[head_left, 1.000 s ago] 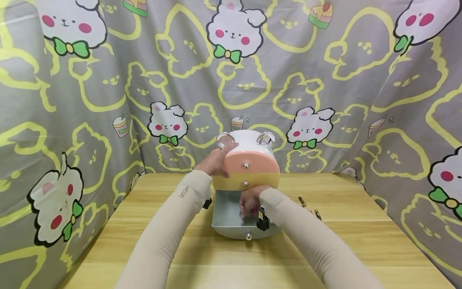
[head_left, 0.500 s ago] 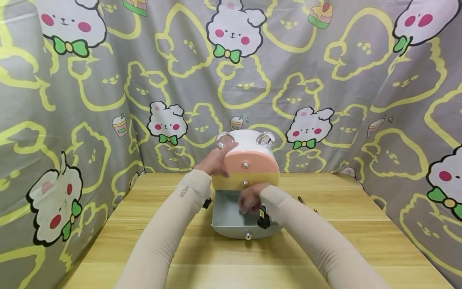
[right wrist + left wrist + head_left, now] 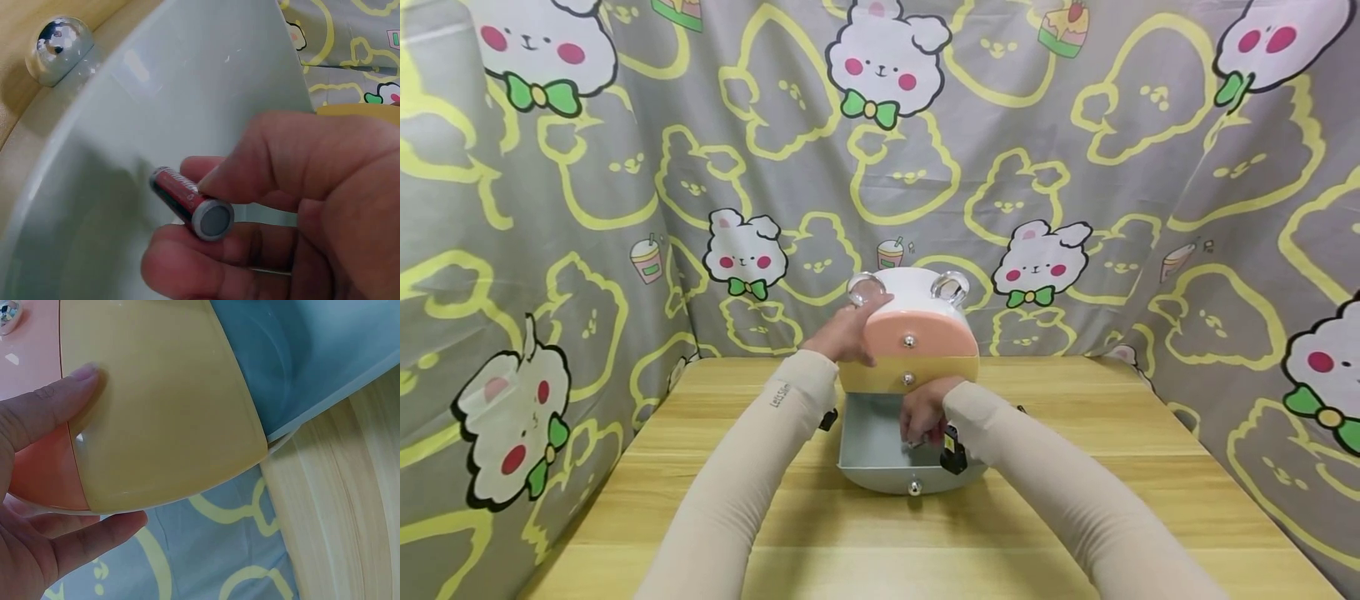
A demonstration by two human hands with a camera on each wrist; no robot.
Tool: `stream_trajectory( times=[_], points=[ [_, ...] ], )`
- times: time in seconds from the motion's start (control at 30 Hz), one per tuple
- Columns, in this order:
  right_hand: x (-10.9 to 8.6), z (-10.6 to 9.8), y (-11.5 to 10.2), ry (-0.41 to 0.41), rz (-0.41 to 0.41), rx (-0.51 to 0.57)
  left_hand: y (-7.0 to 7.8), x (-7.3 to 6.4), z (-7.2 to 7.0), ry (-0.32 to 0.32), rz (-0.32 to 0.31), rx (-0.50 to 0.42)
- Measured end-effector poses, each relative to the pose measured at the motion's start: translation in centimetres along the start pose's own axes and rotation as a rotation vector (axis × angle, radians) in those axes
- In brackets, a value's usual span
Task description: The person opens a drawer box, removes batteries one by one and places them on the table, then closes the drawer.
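A small cabinet (image 3: 917, 292) with a white top and clear ear-like rings stands on the table, its orange and yellow drawers closed. My left hand (image 3: 842, 333) grips its left side; in the left wrist view the thumb (image 3: 59, 403) lies on the front and the fingers are at the side edge. The grey-green bottom drawer (image 3: 868, 433) is pulled out. Inside it, my right hand (image 3: 925, 410) pinches a red and dark battery (image 3: 187, 199) between thumb and fingers, over the drawer floor. The battery's flat grey end faces the right wrist camera.
The wooden table (image 3: 760, 517) extends around the cabinet, with a patterned curtain (image 3: 820, 167) behind and at both sides. A small dark piece (image 3: 1022, 409) shows beyond the right sleeve. The bottom drawer has a shiny round knob (image 3: 914, 488).
My right hand has shifted slightly within the drawer, and its sleeve now covers most of the small cylinders seen on the table at right. The left hand keeps its hold.
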State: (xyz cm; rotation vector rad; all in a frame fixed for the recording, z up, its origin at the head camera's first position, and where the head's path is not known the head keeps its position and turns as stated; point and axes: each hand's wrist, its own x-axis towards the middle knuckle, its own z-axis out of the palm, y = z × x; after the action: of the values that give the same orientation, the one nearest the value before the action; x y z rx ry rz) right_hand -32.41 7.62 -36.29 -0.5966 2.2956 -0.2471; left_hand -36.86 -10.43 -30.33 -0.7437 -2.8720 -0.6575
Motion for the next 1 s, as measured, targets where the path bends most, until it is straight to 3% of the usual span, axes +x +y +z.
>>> stream_trajectory(
  times=[0.13, 0.47, 1.0],
  points=[
    [-0.3, -0.1, 0.1, -0.017, 0.004, 0.029, 0.0, 0.0, -0.1, 0.002, 0.01, 0.008],
    [-1.3, -0.1, 0.5, 0.027, 0.017, 0.123, 0.2, 0.1, -0.2, -0.016, -0.009, 0.014],
    [-2.5, -0.8, 1.7, 0.056, 0.017, 0.121, 0.1, 0.0, -0.1, -0.007, -0.006, 0.009]
  ],
)
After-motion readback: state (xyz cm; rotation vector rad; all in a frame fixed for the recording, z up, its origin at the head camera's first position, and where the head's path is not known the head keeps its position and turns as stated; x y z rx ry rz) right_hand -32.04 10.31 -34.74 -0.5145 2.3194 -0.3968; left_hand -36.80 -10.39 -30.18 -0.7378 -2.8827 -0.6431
